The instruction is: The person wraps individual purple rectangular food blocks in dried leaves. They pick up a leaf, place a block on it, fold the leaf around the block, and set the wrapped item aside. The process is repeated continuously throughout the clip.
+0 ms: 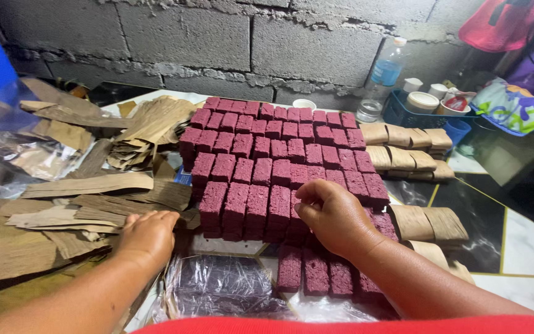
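Head view looks down on rows of purple-red blocks (279, 161), rectangular and crumbly-grained, packed across the surface (520, 241). The right hand (332, 216) pinches 1 block in the near row with curled fingers; the left hand (149, 235) rests curled on the dry leaf strips (75, 210), gripping nothing clearly. Picking seems underway; lifting calls for gentle pressure. Leaf-wrapped bundles (406, 148) lie right.
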